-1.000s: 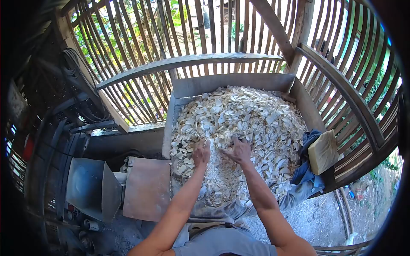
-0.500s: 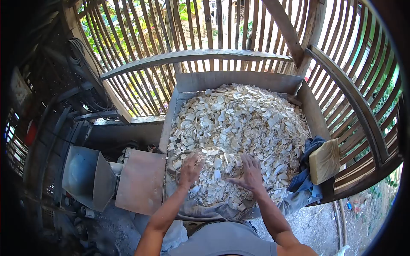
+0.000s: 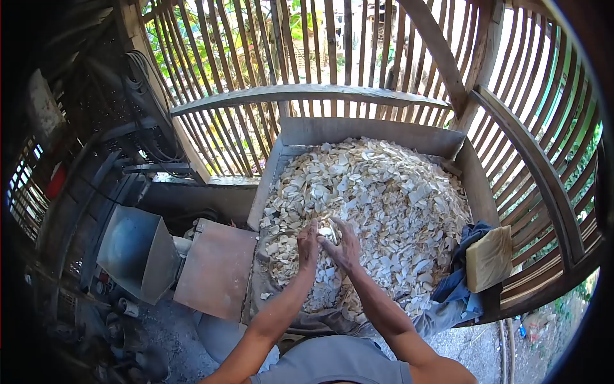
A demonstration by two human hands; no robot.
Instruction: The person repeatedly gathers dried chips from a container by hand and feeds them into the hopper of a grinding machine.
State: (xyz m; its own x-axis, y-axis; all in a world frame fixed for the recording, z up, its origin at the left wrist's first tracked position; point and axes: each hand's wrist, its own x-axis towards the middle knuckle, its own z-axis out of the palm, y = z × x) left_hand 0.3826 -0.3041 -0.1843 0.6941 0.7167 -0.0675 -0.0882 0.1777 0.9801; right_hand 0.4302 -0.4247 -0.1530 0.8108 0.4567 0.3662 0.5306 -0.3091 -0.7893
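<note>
A wooden bin (image 3: 372,132) holds a large heap of pale dried chips (image 3: 396,205). Over the front left part of the heap, my left hand (image 3: 308,242) and my right hand (image 3: 345,245) come close together, thumbs nearly meeting. Some chips show between them, cupped by the fingers of both hands. Grey cloth lies under the chips along the bin's front edge.
A metal hopper (image 3: 137,253) and a flat reddish sheet (image 3: 215,269) stand left of the bin. At its right are a yellowish block (image 3: 489,259) and a blue cloth (image 3: 457,288). A slatted wooden wall (image 3: 313,93) surrounds the back and right.
My hands were spread apart on the chips near the front; they have moved together and slightly farther back, with chips gathered between them. The view has shifted a little.
</note>
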